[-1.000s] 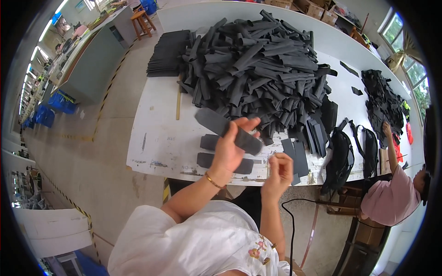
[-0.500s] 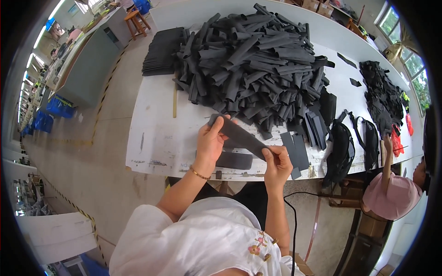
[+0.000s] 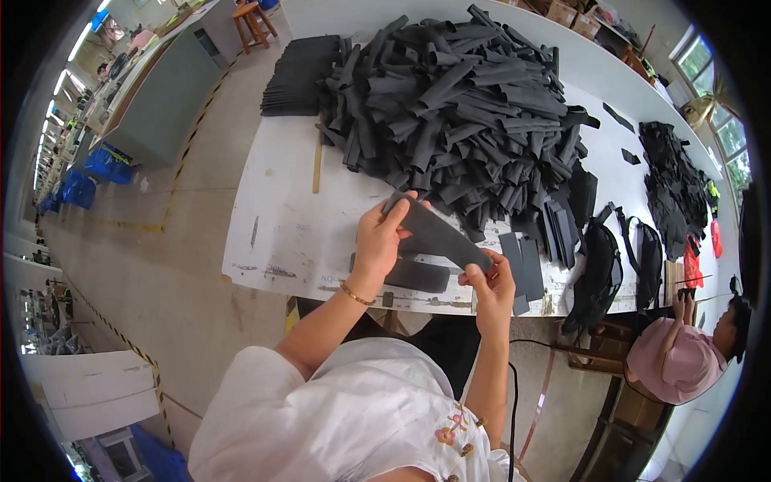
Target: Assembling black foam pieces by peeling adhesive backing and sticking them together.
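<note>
A dark grey strip of material (image 3: 438,233) is stretched between my two hands above the near edge of the white table. My left hand (image 3: 382,237) pinches its upper left end, thumb on top. At the lower right end, my right hand (image 3: 491,283) grips it between thumb and fingers. Below the strip, another dark strip (image 3: 418,275) lies flat on the table. A large heap of curled dark strips (image 3: 458,104) covers the table beyond my hands. Left of the heap sits a neat layered stack of dark strips (image 3: 297,76).
Flat dark pieces (image 3: 522,269) lie right of my hands, beside upright dark panels (image 3: 560,233). Two black bags (image 3: 598,273) rest at the table's edge. A yellowish ruler-like strip (image 3: 317,165) lies left. A person in pink (image 3: 675,357) sits at the right near another dark pile (image 3: 671,185).
Both hands have shifted slightly right with the strip, and its broad face is turned more toward me. The person at the right has lowered a raised arm and brought the hands together.
</note>
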`<state>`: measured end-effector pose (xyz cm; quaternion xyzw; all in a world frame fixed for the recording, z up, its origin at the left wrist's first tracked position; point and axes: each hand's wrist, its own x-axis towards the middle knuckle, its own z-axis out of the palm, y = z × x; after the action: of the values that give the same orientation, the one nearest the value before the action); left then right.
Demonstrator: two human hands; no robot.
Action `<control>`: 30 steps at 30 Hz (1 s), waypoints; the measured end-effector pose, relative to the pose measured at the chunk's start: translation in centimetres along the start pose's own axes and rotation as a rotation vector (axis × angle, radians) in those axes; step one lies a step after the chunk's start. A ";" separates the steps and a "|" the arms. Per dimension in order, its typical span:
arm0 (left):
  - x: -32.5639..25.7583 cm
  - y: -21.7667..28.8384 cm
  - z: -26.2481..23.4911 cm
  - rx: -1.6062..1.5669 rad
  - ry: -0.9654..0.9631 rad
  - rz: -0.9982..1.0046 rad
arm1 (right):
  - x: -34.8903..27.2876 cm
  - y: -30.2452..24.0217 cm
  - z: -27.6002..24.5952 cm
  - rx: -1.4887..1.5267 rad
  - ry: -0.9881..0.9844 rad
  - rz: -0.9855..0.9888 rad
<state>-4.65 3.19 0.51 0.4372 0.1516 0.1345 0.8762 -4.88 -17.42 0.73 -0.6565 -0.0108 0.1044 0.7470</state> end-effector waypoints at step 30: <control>0.3 -1.7 -10.7 0.842 0.175 0.286 | 4.7 5.6 3.0 -0.817 0.039 -0.115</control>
<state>-8.36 10.10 -7.01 0.7589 0.2048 0.2172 0.5787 -1.56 -12.99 -4.97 -0.8992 -0.0737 0.0373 0.4296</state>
